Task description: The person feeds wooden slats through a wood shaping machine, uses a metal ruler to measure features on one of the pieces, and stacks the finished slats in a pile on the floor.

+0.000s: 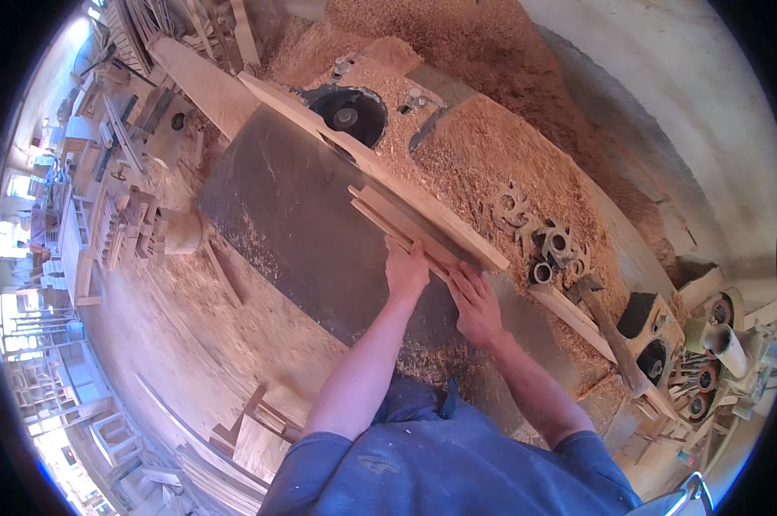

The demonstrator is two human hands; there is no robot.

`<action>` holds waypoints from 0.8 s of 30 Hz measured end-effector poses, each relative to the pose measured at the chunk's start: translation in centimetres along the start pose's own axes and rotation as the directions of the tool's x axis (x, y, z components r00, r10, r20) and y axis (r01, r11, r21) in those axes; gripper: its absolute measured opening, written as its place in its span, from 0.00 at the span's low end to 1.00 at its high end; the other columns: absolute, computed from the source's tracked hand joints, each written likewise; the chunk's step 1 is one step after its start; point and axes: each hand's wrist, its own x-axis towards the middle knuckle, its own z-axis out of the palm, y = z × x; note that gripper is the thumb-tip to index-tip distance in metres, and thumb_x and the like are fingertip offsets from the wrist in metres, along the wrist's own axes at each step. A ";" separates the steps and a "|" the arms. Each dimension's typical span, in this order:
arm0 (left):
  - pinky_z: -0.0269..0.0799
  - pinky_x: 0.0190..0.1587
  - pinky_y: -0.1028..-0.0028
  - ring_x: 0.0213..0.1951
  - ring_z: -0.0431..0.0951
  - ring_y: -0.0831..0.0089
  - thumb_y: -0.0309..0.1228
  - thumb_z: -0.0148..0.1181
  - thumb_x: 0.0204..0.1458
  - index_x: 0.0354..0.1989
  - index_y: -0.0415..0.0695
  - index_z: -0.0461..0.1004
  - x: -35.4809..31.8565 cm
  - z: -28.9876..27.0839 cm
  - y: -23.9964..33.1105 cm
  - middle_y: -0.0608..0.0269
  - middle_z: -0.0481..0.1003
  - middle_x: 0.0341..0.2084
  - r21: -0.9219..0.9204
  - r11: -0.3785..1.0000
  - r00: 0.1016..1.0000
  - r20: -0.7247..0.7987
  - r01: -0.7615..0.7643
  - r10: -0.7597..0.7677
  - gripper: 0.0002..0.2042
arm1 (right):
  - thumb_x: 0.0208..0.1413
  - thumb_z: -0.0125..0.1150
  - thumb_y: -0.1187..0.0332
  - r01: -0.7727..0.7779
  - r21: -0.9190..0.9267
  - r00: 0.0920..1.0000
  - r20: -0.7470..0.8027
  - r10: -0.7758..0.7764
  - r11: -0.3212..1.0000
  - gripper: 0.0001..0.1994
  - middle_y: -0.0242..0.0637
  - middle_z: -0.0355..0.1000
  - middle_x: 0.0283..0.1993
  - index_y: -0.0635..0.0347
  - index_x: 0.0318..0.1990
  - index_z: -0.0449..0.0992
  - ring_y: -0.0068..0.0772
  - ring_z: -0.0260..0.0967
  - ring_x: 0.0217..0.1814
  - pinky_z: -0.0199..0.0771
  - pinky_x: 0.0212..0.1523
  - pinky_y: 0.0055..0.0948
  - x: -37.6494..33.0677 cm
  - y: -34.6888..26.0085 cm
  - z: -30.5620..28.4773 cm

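Two bare hands press on narrow wooden strips [399, 222] lying on a dark metal machine table [294, 224]. The left hand [405, 269] lies flat, fingers spread over the near ends of the strips. The right hand [474, 303], just beside it, is also flat and open, its fingertips touching the strips' edge. Just beyond both hands, a long wooden fence board [354, 155] runs diagonally, with the strips resting against it. Farther past the fence, deep sawdust [466, 146] covers the machine. To the right of the right hand, toothed cutter heads [543, 236] sit in the sawdust.
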 end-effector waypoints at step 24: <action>0.74 0.52 0.64 0.50 0.81 0.56 0.26 0.56 0.62 0.66 0.32 0.63 8.8 -0.9 0.4 0.42 0.79 0.48 -0.107 0.970 0.966 -0.167 -0.218 0.198 0.24 | 0.39 0.61 0.79 -0.029 0.213 0.988 -0.145 0.061 0.977 0.23 0.37 0.76 0.61 0.59 0.48 0.82 0.42 0.68 0.70 0.67 0.69 0.42 8.7 -0.4 3.7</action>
